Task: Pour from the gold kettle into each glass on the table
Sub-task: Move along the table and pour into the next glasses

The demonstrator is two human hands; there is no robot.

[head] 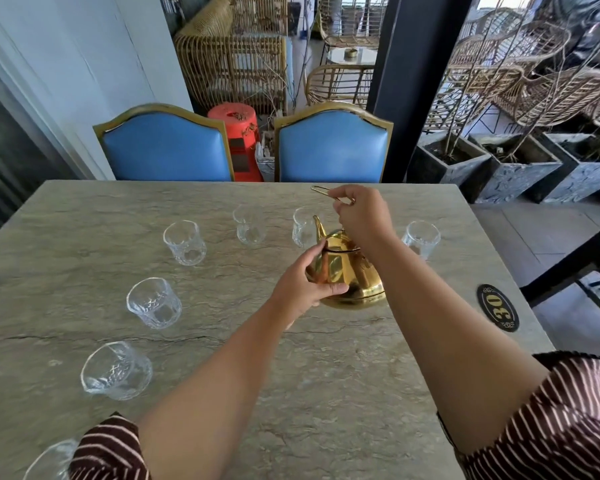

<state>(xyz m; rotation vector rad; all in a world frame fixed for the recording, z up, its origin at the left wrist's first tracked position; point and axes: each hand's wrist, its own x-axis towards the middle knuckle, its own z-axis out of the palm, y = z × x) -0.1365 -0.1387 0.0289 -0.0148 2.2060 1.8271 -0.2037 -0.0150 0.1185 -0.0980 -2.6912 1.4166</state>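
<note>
The gold kettle (343,271) stands on the stone table (326,375), right of centre, spout pointing away towards the far glasses. My right hand (361,216) is closed on its thin wire handle (321,190), raised above the lid. My left hand (309,282) presses against the kettle's left side. Several clear glasses stand upright in an arc: one at the far right (421,239), one just behind the spout (302,225), another further left (248,225), then more (185,242) (154,302) (116,370) curving towards me. All look empty.
Two blue chairs (163,147) (331,147) stand at the table's far edge. A black oval number plate (497,308) lies on the right side of the table. Another glass (49,460) sits at the near left edge, partly behind my sleeve. Planters (520,168) stand beyond the right side.
</note>
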